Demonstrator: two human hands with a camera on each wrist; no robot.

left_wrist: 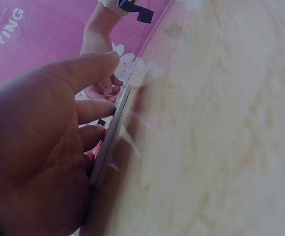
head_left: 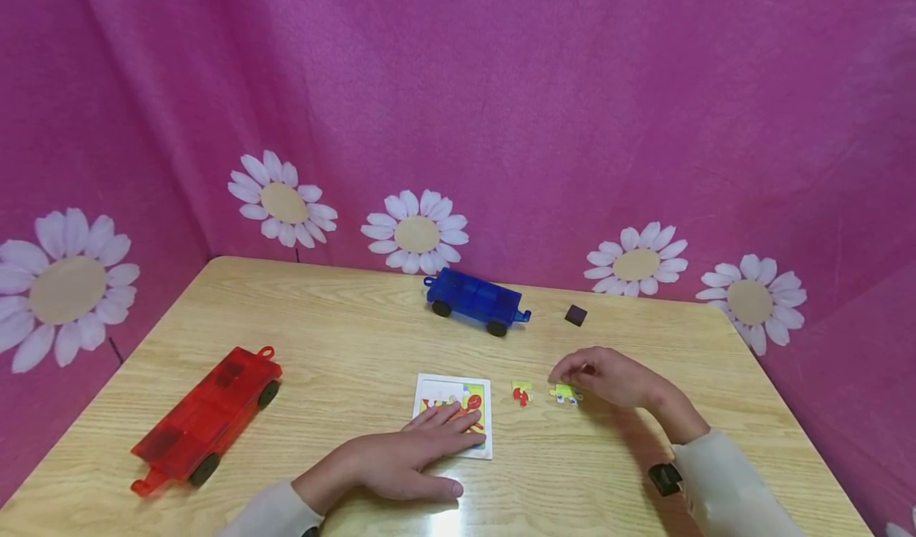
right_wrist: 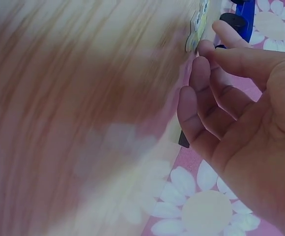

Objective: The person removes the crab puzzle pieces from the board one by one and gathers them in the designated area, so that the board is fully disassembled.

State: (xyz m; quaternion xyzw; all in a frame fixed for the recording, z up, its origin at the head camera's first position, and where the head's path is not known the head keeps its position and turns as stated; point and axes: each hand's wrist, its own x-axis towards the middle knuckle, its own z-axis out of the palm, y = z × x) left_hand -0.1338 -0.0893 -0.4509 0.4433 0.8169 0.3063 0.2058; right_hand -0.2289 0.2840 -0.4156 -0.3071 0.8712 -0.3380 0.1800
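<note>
My left hand (head_left: 408, 459) rests with spread fingers on a small white-framed puzzle board (head_left: 455, 378). The board carries red and yellow picture parts and a bare pale area; my fingers hide some of it. In the left wrist view, the fingertips of that left hand (left_wrist: 44, 137) lie over the board's edge (left_wrist: 108, 142). My right hand (head_left: 608, 376) is at a yellow puzzle piece (head_left: 566, 394) with eyes drawn on it, its loosely bent fingers at the piece's far edge. In the right wrist view, thumb and index finger stand apart beside the piece (right_wrist: 197, 27).
A red and yellow puzzle piece (head_left: 522, 393) lies between the board and my right hand. Farther back stand a blue toy wagon (head_left: 472, 297) and a small dark square (head_left: 576, 315). A red toy wagon (head_left: 207, 414) is at the left. Pink flowered cloth (head_left: 501, 123) hangs behind the table.
</note>
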